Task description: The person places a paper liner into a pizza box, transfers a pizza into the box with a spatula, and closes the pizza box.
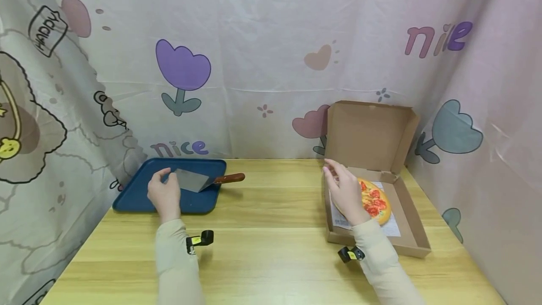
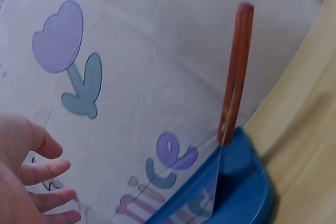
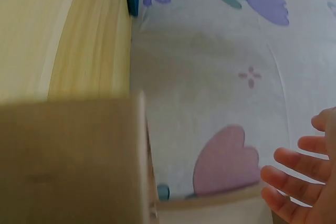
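My left hand [image 1: 164, 196] hovers over the left part of a blue tray [image 1: 148, 196], its fingers loosely bent around nothing. Just right of it, a pizza server [image 1: 192, 180] with a shiny metal blade lies on the tray, and its wooden handle [image 2: 237, 72] sticks out past the tray's right side. On the other side, my right hand [image 1: 345, 194] is above the left edge of an open cardboard pizza box [image 1: 412, 211], holding nothing. Inside the box a pizza [image 1: 374, 204] rests on printed paper [image 1: 391, 228]; hand and forearm hide its left part.
The box lid [image 1: 368, 135] stands upright against the patterned curtain [image 1: 262, 60] behind the table. A wooden tabletop [image 1: 271, 229] stretches between tray and box. Each wrist wears a small black camera, such as the left wrist camera [image 1: 206, 237].
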Motion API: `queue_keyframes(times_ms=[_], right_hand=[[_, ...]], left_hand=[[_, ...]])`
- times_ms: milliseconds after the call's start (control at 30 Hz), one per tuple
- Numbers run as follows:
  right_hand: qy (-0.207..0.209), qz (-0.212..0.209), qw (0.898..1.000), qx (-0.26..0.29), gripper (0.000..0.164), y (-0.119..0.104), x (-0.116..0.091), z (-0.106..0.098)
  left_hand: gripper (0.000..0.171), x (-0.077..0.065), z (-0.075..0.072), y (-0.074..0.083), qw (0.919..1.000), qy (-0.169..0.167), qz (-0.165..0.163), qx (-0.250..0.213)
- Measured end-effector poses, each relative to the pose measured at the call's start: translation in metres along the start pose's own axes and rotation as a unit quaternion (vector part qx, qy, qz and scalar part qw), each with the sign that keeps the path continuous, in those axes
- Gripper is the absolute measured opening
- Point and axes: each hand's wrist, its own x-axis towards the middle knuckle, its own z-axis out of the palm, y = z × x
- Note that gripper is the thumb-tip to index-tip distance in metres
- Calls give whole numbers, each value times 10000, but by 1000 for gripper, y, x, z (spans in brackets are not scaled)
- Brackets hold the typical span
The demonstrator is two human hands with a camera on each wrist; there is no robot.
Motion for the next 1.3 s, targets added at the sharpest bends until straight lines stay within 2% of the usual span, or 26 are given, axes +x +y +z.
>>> queue_keyframes(times_ms=[200,367,567,667,833,1067,1300], right_hand=[[159,320,9991,-233,26,20,-3,-19],[308,683,9969,-231,26,35,-1,-36],[393,1263,9904,-400,32,52,2,-66],[577,1500,9862,-396,33,60,4,-81],[881,1717,9805,-375,33,74,5,-100],[1179,2045,9705,-489,34,88,3,-126],[1038,2595,9586,-549,36,100,1,-143]], left_hand=[[35,-7,19,6,9991,-13,361,-229],[31,-17,37,14,9952,19,845,-494],[23,-33,61,22,9837,28,1423,-1095],[21,-43,72,29,9768,-74,1635,-1382],[18,-60,92,37,9682,-370,1794,-1703],[15,-88,124,44,9628,-501,2023,-1721],[13,-119,155,45,9567,-1006,2212,-1603]])
